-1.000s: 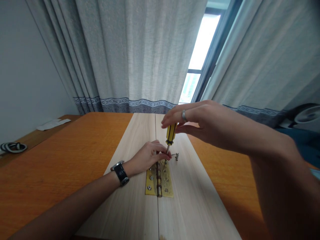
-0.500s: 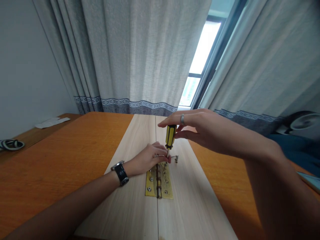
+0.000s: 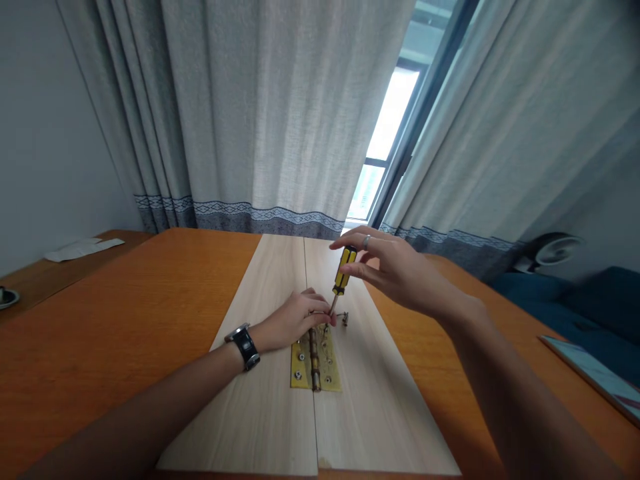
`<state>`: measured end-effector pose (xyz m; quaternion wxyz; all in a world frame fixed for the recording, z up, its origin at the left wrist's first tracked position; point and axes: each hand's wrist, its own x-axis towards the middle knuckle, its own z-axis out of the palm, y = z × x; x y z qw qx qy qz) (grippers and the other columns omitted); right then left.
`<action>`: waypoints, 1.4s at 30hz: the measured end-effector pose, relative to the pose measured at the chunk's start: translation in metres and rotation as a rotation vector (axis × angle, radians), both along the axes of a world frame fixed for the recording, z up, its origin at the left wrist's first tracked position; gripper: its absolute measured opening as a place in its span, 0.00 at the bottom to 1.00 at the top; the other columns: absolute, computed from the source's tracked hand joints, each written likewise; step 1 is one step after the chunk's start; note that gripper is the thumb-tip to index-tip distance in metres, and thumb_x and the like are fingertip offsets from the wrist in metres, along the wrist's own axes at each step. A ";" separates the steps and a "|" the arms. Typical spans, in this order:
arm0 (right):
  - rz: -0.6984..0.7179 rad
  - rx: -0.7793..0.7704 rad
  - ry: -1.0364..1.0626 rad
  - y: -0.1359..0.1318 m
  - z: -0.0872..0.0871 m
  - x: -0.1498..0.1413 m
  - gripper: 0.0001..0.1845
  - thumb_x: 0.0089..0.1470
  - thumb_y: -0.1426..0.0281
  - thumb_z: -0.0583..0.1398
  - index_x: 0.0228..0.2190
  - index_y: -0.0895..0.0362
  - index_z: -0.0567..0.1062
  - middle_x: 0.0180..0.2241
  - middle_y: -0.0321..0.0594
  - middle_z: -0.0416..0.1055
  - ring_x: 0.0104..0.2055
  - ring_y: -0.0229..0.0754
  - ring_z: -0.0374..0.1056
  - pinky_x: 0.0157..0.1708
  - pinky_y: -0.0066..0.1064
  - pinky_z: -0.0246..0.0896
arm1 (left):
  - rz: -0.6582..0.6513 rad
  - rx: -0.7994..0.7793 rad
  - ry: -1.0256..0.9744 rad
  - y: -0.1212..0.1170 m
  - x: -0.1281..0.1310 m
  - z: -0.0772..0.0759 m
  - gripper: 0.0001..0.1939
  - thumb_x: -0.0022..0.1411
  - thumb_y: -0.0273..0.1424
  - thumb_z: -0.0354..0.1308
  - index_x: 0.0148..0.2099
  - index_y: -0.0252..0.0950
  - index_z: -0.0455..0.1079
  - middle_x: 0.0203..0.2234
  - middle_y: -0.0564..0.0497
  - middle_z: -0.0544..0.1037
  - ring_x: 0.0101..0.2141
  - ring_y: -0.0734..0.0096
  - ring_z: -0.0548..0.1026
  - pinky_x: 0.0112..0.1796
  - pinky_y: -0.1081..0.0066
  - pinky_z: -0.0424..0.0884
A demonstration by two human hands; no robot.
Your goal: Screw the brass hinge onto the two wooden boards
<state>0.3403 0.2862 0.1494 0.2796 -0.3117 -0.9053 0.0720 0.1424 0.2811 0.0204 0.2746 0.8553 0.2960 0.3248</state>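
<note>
Head view: right hand (image 3: 400,273) grips one yellow screwdriver (image 3: 341,272), left hand (image 3: 293,320) lies curled at one brass hinge (image 3: 301,370).

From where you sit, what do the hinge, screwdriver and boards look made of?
The hinge looks like brass or brass-plated steel, going by its yellow metallic sheen. The screwdriver has a glossy yellow-and-black handle, probably plastic, and a grey, steel-looking shaft. The boards show pale wood grain; solid wood or laminate, I can't tell.
</note>
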 end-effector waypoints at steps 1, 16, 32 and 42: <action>0.080 -0.099 0.068 -0.001 -0.003 0.002 0.15 0.62 0.62 0.60 0.48 0.53 0.77 0.46 0.44 0.76 0.43 0.42 0.74 0.41 0.36 0.70 | 0.002 -0.006 -0.003 0.000 0.000 0.000 0.15 0.72 0.30 0.49 0.38 0.35 0.76 0.37 0.48 0.79 0.45 0.64 0.71 0.50 0.67 0.65; 0.301 -0.466 0.515 0.006 -0.045 0.001 0.24 0.59 0.63 0.63 0.55 0.51 0.69 0.47 0.44 0.72 0.49 0.45 0.71 0.47 0.42 0.70 | -0.011 -0.040 -0.006 0.002 0.001 -0.003 0.14 0.72 0.30 0.49 0.37 0.34 0.75 0.35 0.48 0.77 0.44 0.64 0.70 0.50 0.67 0.65; 0.310 -0.413 0.537 0.004 -0.049 0.000 0.20 0.64 0.63 0.57 0.56 0.53 0.68 0.51 0.45 0.72 0.46 0.41 0.72 0.46 0.39 0.68 | 0.053 0.079 0.068 0.000 -0.002 -0.005 0.13 0.71 0.31 0.52 0.40 0.37 0.79 0.43 0.46 0.74 0.51 0.59 0.66 0.56 0.62 0.60; 0.032 -0.179 0.567 0.002 -0.053 -0.019 0.19 0.55 0.65 0.65 0.48 0.56 0.73 0.36 0.41 0.76 0.39 0.43 0.74 0.42 0.40 0.70 | 0.127 0.070 0.131 0.001 -0.001 -0.006 0.10 0.68 0.31 0.56 0.39 0.41 0.80 0.45 0.49 0.75 0.52 0.57 0.63 0.56 0.57 0.58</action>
